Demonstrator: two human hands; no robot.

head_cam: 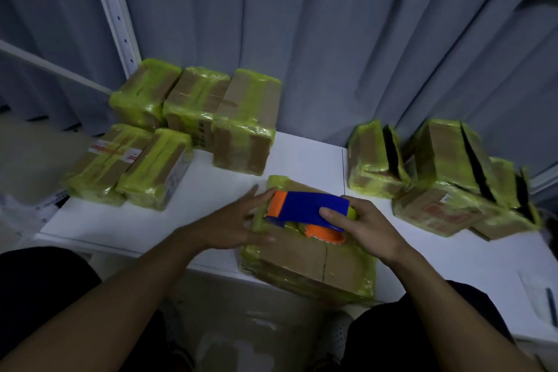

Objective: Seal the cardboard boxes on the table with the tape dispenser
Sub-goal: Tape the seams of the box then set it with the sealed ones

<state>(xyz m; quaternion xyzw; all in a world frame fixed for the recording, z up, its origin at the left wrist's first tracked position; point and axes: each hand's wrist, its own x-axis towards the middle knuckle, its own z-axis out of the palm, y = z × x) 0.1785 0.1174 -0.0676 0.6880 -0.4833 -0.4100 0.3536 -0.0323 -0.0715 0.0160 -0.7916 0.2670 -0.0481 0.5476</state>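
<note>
A cardboard box (305,260) with yellow-green tape on its edges lies at the table's near edge, in front of me. On top of it sits a blue and orange tape dispenser (308,208). My right hand (365,226) grips the dispenser's right end, fingers curled over it. My left hand (235,220) lies with straight spread fingers on the box's left top, fingertips by the dispenser's orange nose.
Several taped boxes (193,130) are grouped at the back left of the white table (139,220). More boxes (437,178), some with gaping flaps, are piled at the right. Grey curtains hang behind. A white shelf post (114,9) stands at left.
</note>
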